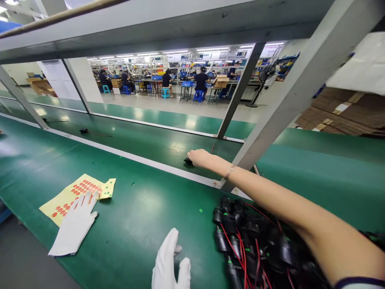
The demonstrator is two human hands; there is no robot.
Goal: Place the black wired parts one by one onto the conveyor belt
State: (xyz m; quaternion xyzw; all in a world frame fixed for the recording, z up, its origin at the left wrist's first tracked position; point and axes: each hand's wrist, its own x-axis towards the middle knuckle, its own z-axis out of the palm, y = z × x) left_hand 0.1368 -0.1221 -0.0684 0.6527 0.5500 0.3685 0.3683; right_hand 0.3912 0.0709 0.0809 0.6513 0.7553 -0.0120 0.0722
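My right hand (pixel 199 156), bare, reaches across to the green belt behind the white rail. Its fingers are closed at a small black part (pixel 188 161), mostly hidden under them; a thin reddish wire (pixel 212 149) shows beyond the hand. In a white glove, my left hand (pixel 172 263) is at the bottom middle over the green bench, its thumb and fingers apart with nothing between them. Below my right forearm lies a pile of black cylindrical parts (pixel 230 235) with red and black wires. Some carry small green dots.
An empty white glove (pixel 75 226) lies over a yellow sheet of red oval stickers (pixel 86 184) on the bench (pixel 126 233). Another black wired part (pixel 84 131) lies farther left on the belt (pixel 144 144). A grey post (pixel 270 96) stands beside my right arm. Several people sit beyond.
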